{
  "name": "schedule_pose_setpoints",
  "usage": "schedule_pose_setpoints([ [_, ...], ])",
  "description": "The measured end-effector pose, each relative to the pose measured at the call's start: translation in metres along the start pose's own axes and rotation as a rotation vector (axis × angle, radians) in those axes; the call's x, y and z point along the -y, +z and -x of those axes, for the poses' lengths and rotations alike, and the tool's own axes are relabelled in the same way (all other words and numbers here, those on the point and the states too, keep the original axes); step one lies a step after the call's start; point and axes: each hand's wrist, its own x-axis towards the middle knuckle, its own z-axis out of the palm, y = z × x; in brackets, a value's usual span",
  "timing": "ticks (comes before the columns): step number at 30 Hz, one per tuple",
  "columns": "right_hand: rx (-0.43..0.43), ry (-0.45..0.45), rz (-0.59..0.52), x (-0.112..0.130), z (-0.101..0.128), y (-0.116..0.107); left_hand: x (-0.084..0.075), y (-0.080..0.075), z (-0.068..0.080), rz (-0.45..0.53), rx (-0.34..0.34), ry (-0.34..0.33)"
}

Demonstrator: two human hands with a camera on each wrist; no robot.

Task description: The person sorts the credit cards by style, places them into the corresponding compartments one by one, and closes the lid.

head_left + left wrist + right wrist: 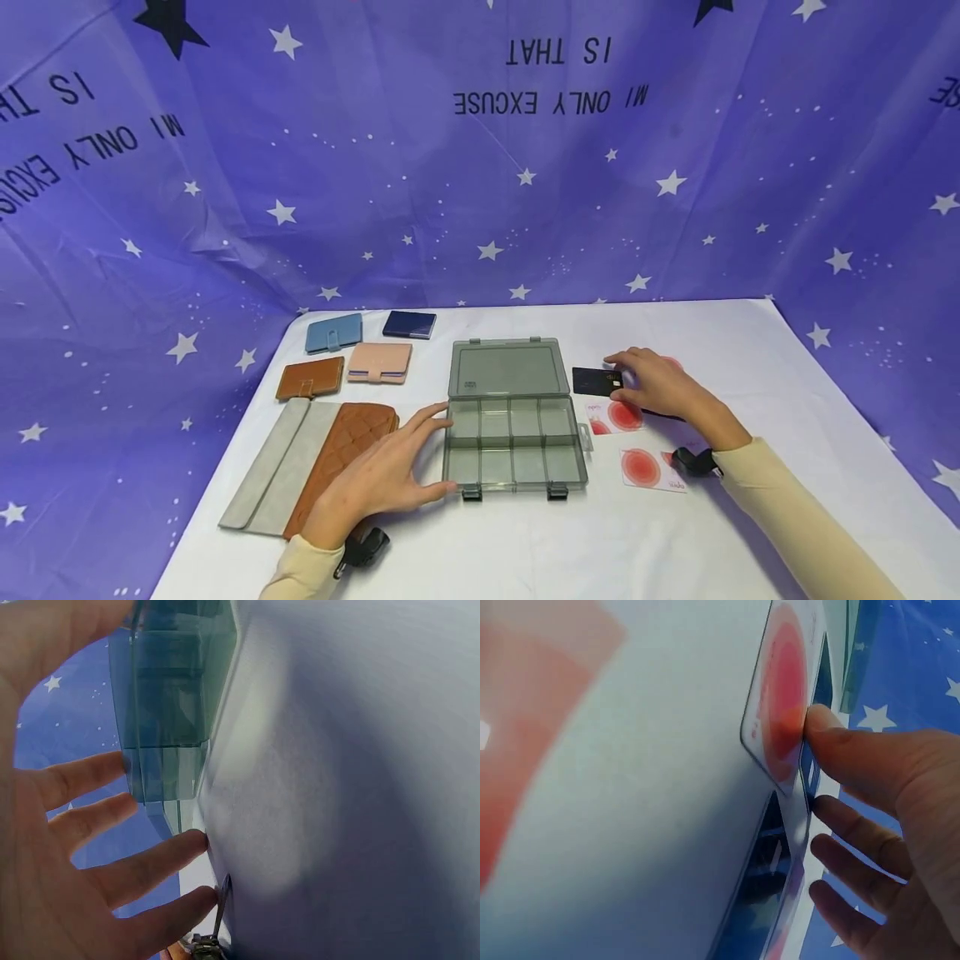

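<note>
Black card (597, 381) is touched by the loosely spread right hand (660, 385) and is best slid flat, while the organizer box (514, 450) is steadied by the straight-fingered left hand (382, 477).

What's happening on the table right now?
A person sits at a white table with an open grey compartment box in the middle, its compartments bare. The left hand rests flat against the box's left side. The right hand reaches over the cards to the box's right, fingertips on a black card. Two white cards with red circles lie nearby. Several wallets sit to the left.
</note>
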Motion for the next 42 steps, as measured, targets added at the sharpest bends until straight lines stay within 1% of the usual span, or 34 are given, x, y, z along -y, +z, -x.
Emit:
schedule_pose_setpoints([
  [4, 0.028, 0.008, -0.039, -0.004, -0.002, 0.000, -0.001, 0.004, 0.001, -0.007, -0.008, -0.011],
  [6, 0.027, 0.030, -0.034, -0.005, -0.003, -0.001, -0.002, 0.005, 0.001, -0.009, -0.012, -0.016],
  [12, -0.024, 0.096, -0.021, -0.002, -0.002, -0.004, -0.003, 0.007, 0.001, -0.019, -0.032, -0.010],
  [16, -0.060, 0.141, -0.051, 0.002, 0.000, -0.007, -0.002, 0.007, 0.003, -0.022, -0.029, -0.015],
  [18, -0.102, 0.165, -0.090, 0.007, 0.000, -0.009, -0.002, 0.006, 0.003, -0.025, -0.021, -0.019],
  [20, -0.164, 0.168, -0.150, 0.015, -0.002, -0.012, -0.002, 0.005, 0.003, -0.025, -0.016, -0.019],
  [23, -0.241, 0.149, -0.247, 0.032, -0.007, -0.016, 0.000, 0.004, 0.002, -0.025, -0.018, -0.016],
  [25, -0.257, 0.126, -0.307, 0.047, -0.011, -0.016, 0.000, 0.004, 0.001, -0.026, -0.023, -0.006],
  [29, -0.211, 0.077, -0.383, 0.081, -0.018, -0.012, 0.001, 0.004, 0.000, -0.023, -0.012, 0.000],
  [32, -0.155, 0.030, -0.387, 0.106, -0.024, -0.005, 0.001, 0.003, -0.001, -0.018, -0.001, 0.000],
  [37, -0.078, -0.050, -0.332, 0.138, -0.035, 0.013, 0.002, 0.002, -0.001, -0.005, 0.007, -0.002],
  [42, -0.055, -0.097, -0.250, 0.157, -0.045, 0.033, 0.002, 0.002, -0.001, 0.013, 0.010, -0.009],
])
